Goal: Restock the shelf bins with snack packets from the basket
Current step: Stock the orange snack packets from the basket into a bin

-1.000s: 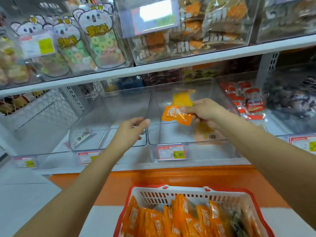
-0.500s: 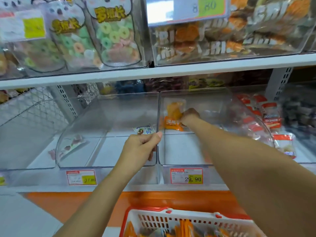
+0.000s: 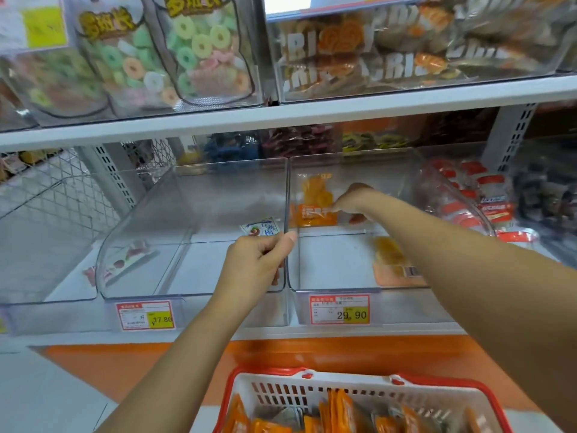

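Right now an orange snack packet point(image 3: 315, 201) stands upright at the back of a clear shelf bin point(image 3: 343, 288). It is pinched at its right side by the fingertips of the right hand point(image 3: 354, 201), which reaches deep inside. Below that forearm a second orange packet point(image 3: 390, 257) lies flat on the bin floor. Left of the right hand and nearer the front, the left hand point(image 3: 257, 264) is clamped on the bin wall point(image 3: 285, 198), thumb against one side, fingers curled round the other. Just beyond the left hand's knuckles a small white-and-blue packet point(image 3: 260, 228) sits in the neighbouring bin point(image 3: 187, 293). Under both arms, a red-and-white basket point(image 3: 312, 390) holds more orange packets point(image 3: 346, 410).
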A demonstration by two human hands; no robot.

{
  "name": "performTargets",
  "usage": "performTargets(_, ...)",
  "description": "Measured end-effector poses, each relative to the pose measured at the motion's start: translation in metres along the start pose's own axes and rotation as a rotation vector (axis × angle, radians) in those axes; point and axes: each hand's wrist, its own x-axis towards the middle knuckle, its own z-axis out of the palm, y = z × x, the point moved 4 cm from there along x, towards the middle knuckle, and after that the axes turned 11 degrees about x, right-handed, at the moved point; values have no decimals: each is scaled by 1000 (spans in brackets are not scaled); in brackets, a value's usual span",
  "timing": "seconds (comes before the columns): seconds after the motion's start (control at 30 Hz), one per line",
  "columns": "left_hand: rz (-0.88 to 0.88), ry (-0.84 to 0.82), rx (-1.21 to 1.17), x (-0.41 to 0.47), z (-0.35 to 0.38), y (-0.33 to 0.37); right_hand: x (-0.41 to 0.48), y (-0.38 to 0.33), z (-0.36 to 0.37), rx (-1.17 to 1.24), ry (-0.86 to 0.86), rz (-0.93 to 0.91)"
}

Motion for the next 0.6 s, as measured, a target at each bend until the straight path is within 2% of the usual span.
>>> performTargets(0.17, -15, -16, 0, -1, -2, 1, -43, 24, -22, -468, -235, 173)
performTargets(0.27, -40, -37, -17, -2, -3, 2, -74, 35, -22, -719, -266, 155)
performTargets(0.47, -61, -59, -45, -4, -4, 3, -81, 55, 5, -792, -259, 226)
performTargets(0.53, -66, -62, -59, -4, -4, 2, -75, 52, 12, -813, -294, 214)
performTargets(0.6, -75, -70, -86, -4, -4, 2, -78, 47, 18, -861, -258, 170)
